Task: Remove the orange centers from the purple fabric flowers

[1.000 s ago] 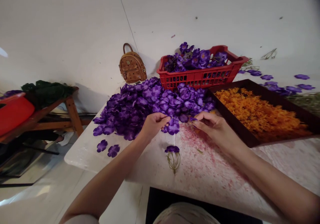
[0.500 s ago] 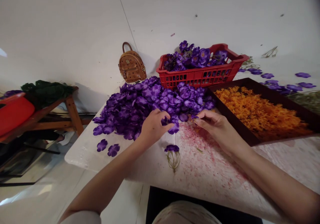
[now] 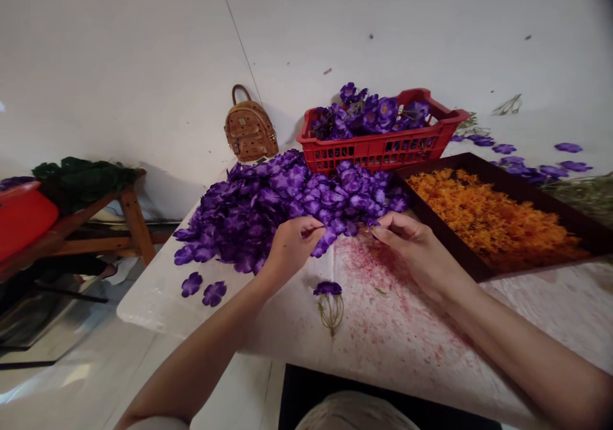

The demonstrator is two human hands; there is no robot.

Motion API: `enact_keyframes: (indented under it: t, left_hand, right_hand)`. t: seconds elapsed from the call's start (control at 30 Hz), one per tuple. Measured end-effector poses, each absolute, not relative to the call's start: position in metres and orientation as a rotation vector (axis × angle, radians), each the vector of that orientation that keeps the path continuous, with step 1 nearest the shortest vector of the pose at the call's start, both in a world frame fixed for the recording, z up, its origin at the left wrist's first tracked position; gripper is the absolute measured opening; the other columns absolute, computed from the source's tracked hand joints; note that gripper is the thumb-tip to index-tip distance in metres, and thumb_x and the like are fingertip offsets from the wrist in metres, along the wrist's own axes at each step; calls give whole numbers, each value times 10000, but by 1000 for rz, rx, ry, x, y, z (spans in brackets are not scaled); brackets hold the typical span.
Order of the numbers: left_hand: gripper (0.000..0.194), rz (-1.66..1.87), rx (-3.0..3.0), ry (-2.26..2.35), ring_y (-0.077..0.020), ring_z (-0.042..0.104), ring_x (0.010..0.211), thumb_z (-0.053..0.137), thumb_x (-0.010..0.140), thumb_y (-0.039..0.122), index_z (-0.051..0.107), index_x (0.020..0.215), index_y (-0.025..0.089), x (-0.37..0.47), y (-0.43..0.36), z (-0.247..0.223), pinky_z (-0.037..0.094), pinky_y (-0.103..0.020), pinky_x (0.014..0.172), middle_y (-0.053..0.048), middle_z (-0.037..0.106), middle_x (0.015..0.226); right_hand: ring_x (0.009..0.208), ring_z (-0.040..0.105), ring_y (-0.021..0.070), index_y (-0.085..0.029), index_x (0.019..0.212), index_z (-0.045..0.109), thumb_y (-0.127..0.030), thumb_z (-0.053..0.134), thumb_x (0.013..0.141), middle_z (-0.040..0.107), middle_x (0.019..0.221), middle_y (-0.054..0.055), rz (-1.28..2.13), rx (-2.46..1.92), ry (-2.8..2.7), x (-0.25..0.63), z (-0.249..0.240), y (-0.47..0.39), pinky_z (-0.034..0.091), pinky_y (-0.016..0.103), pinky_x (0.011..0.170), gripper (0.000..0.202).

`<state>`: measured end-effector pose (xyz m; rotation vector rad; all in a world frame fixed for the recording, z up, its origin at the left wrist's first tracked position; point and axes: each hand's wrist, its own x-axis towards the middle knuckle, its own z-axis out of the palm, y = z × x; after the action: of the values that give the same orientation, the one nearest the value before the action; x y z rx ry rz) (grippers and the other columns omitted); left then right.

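Note:
A heap of purple artificial petals covers the back of the table. At its front edge my left hand pinches thumb and forefinger together on a purple petal. To the right, my right hand holds a small purple flower piece between thumb and fingertips; most of it is hidden by the fingers. On the table between my forearms lies a purple flower with thin green stems. Two loose petals rest at the left.
Behind the heap stands a red basket of finished-looking purple flowers. A dark tray of orange flower centres sits at the right. A small brown backpack leans on the wall. At the left is a wooden bench.
My left hand's thumb and forefinger have closed together at the petal heap. My right hand stays nearly in place with its small flower piece. The view has shifted slightly.

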<state>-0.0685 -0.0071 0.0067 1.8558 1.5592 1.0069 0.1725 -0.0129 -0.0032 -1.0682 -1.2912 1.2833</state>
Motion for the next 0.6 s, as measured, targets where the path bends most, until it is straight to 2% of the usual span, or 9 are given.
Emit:
enact_keyframes:
  t: [0.1, 0.23, 0.33, 0.47, 0.6]
  left_hand:
    - [168, 1070, 1818, 1572, -161, 647, 698, 698, 886, 263, 767, 749, 195, -64, -3, 10, 462, -266, 650, -35, 747, 758]
    - [135, 1087, 1636, 1412, -151, 652, 664, 703, 875, 264, 777, 805, 177, -50, 0, 8, 472, -260, 637, -38, 758, 757]
    - [113, 1071, 1534, 1293, -137, 634, 639, 720, 855, 266, 765, 837, 164, -40, -1, 4, 462, -252, 625, -35, 753, 755]
    - [130, 1050, 1445, 1198, -116, 586, 607, 741, 839, 281, 737, 804, 155, -36, -3, 2, 442, -244, 617, -10, 698, 685]
    - [138, 1031, 1354, 1164, -102, 563, 607, 779, 798, 269, 717, 762, 150, -36, -5, 3, 435, -241, 629, 5, 671, 678]
  right_hand:
    - [730, 487, 171, -238, 763, 646, -435, 787, 825, 578, 751, -21, 1292, -1044, -1244, 169, 0, -15, 349, 329, 717, 250]
    - [775, 511, 172, -239, 761, 631, -415, 773, 845, 600, 821, -18, 1345, -1003, -1254, 159, 3, -19, 363, 324, 744, 241]
    - [779, 504, 176, -236, 748, 629, -408, 755, 855, 575, 802, -14, 1353, -1018, -1332, 152, 2, -21, 373, 323, 738, 238]
    - [735, 463, 177, -236, 741, 612, -410, 706, 886, 532, 756, -13, 1256, -1106, -1425, 152, -2, -20, 355, 327, 691, 245]
    - [747, 487, 185, -239, 767, 593, -376, 657, 915, 552, 767, -7, 1099, -1139, -1514, 154, -7, -18, 360, 338, 701, 212]
